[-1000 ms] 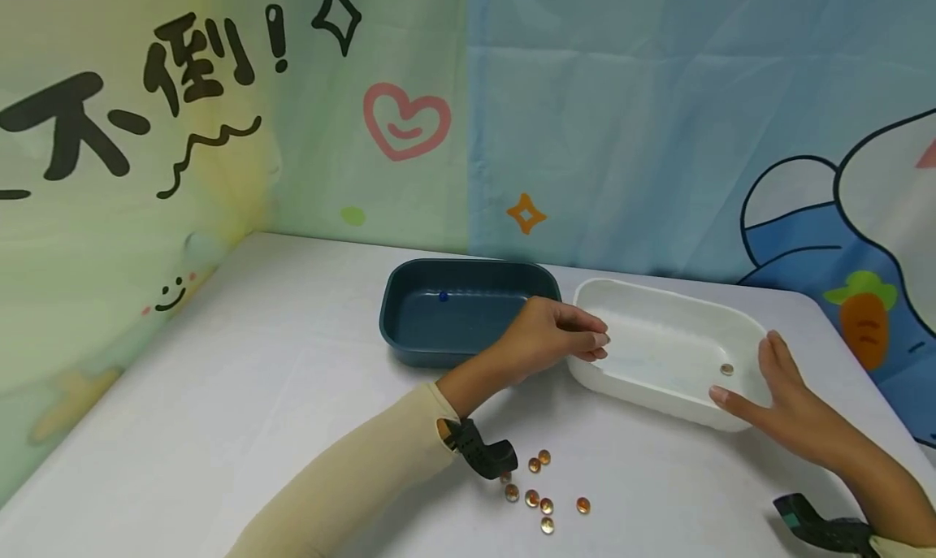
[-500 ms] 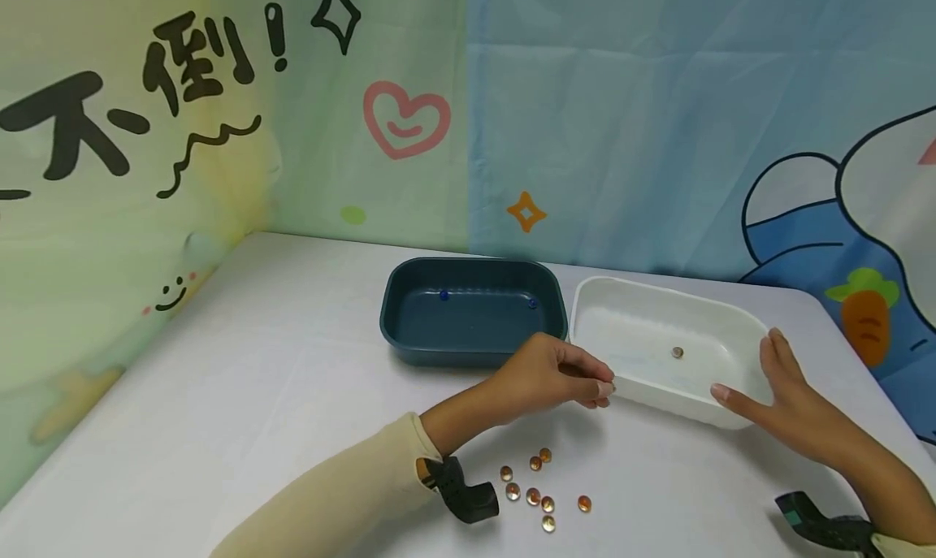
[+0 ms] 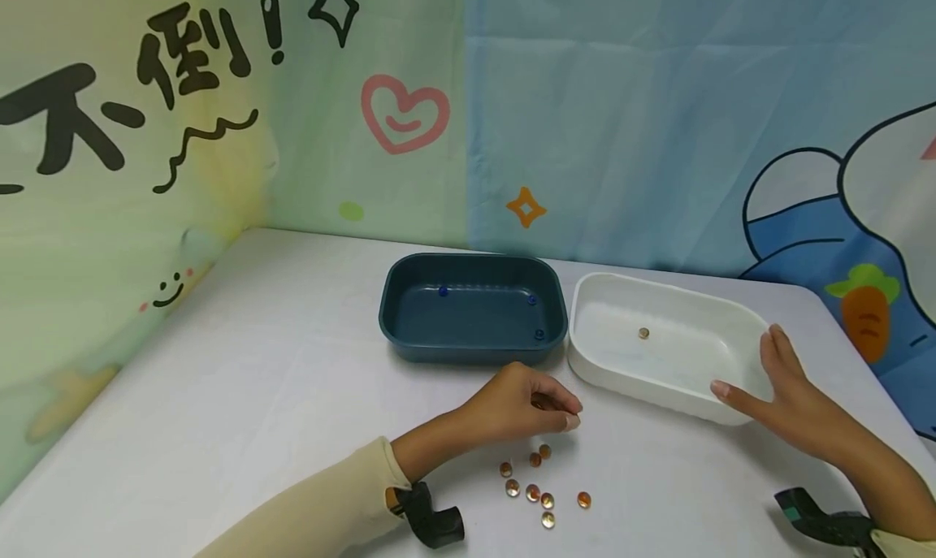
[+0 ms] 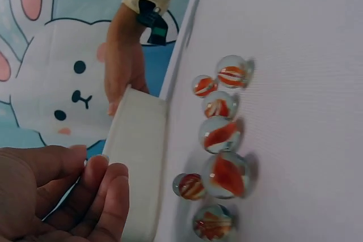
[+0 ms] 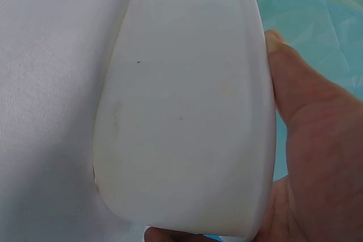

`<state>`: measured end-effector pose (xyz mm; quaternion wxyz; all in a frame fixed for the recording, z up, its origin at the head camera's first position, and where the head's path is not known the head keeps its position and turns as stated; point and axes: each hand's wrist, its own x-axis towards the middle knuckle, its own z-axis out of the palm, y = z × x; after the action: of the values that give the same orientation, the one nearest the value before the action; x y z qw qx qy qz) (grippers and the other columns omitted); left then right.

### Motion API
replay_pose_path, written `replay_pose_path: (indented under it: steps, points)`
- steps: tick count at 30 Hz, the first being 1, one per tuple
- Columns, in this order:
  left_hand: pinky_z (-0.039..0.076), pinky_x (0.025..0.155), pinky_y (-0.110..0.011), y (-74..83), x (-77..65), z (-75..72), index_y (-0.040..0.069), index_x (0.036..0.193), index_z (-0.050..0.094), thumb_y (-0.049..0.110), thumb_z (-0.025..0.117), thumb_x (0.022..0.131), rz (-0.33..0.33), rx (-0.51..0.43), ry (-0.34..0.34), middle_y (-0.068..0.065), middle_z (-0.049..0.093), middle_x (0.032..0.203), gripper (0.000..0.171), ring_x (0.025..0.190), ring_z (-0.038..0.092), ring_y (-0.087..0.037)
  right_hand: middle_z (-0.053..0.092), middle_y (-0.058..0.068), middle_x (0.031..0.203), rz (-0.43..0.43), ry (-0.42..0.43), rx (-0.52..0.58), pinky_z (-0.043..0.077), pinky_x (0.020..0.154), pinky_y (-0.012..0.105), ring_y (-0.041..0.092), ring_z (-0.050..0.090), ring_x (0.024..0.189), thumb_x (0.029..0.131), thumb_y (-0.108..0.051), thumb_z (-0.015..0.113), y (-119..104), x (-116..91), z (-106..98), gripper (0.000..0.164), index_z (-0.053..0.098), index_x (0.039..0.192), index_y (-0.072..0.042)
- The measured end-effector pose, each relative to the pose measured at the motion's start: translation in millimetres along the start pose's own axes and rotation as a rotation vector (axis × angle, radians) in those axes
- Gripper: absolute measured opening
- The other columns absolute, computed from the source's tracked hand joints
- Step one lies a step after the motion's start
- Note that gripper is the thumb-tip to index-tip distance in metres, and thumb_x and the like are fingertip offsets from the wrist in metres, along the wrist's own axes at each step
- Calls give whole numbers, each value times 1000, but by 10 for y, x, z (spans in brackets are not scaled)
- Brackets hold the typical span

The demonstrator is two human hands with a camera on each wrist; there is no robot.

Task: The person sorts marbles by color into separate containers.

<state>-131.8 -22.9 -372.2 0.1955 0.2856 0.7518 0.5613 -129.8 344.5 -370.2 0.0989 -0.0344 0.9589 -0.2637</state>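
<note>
My left hand (image 3: pixel 515 408) hovers above the table, just behind a loose group of clear marbles with orange swirls (image 3: pixel 533 493). In the left wrist view its thumb and fingers (image 4: pixel 96 168) are loosely bent, and no marble shows between them. My right hand (image 3: pixel 797 404) holds the right end of a white tray (image 3: pixel 658 392), thumb over the rim and the other fingers around the outer end. Inside that tray lies one orange-swirled marble (image 3: pixel 643 333).
Left of the white tray stands a dark blue tray (image 3: pixel 468 353) with a few blue marbles (image 3: pixel 532 300) in it. A printed cloth backdrop (image 3: pixel 621 136) hangs behind the white table (image 3: pixel 241 379).
My left hand has drawn back from the white tray toward the loose marbles. The marble in the white tray has rolled leftward. My right hand keeps its hold on the tray.
</note>
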Motion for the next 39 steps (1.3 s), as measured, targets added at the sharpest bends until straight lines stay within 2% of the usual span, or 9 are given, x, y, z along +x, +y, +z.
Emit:
replay_pose_path:
  steps: [4, 9, 17, 25, 31, 39]
  points:
    - [52, 70, -19, -50, -101, -28, 2, 95, 76, 5, 72, 87, -5, -8, -7, 11, 70, 82, 9, 76, 65, -2, -41, 18, 147, 2, -3, -1, 20, 79, 80, 63, -16, 129, 94, -52, 55, 12, 6, 3, 110, -30, 143, -1]
    - [50, 67, -19, -91, -250, -64, 4, 91, 76, 4, 72, 86, -46, -56, 3, 5, 71, 78, 6, 73, 67, -8, -41, 18, 147, 6, -4, -7, 21, 79, 80, 63, -15, 129, 93, -52, 56, 23, 18, -1, 111, -29, 143, -1]
    - [51, 67, -19, -167, -434, -83, 1, 93, 75, 1, 72, 85, -81, -42, 29, 7, 70, 79, 9, 73, 64, -4, -41, 18, 147, 4, -7, -14, 20, 79, 80, 62, -17, 130, 93, -52, 57, 40, 31, -8, 111, -30, 143, -2]
    - [52, 74, -21, -252, -589, -201, 3, 97, 75, 1, 72, 86, -96, 4, 61, 8, 71, 87, 12, 78, 65, -5, -43, 20, 145, 12, -11, -13, 19, 80, 80, 61, -19, 129, 93, -53, 55, -2, 40, -8, 112, -31, 142, 0]
    - [52, 72, -20, -310, -671, -244, 5, 96, 75, -5, 70, 84, -76, 28, 66, 3, 72, 88, 16, 77, 62, -5, -43, 19, 145, 3, -18, -5, 20, 78, 80, 62, -19, 129, 93, -52, 55, 8, 40, -16, 111, -31, 142, -1]
    - [52, 70, -20, -338, -685, -188, 2, 94, 75, -7, 70, 82, -26, 42, 35, 3, 72, 87, 17, 73, 61, -1, -44, 20, 144, 24, -17, -5, 17, 81, 80, 60, -21, 129, 93, -54, 55, 5, 50, -3, 113, -31, 141, 0]
